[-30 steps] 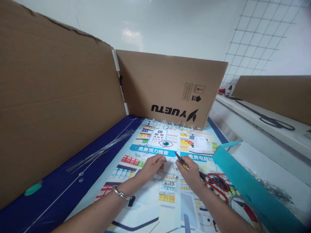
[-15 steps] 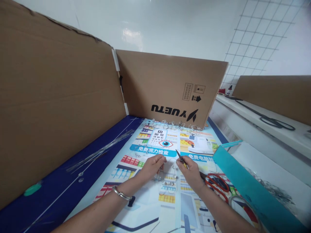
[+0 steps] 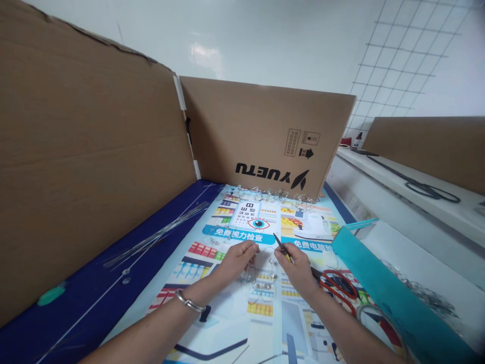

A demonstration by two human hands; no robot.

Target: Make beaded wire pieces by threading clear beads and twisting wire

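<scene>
The left hand (image 3: 239,257) pinches thin beaded wire (image 3: 275,276); the right hand (image 3: 297,264) curls round pliers (image 3: 281,245), tips pointing far, apparently so it can also steady the wire.

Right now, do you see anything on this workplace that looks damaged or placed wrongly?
Yes, two things. The back cardboard panel stands with its YUETU lettering upside down. The left cardboard panel is ragged along its top, which looks like wear.
</scene>
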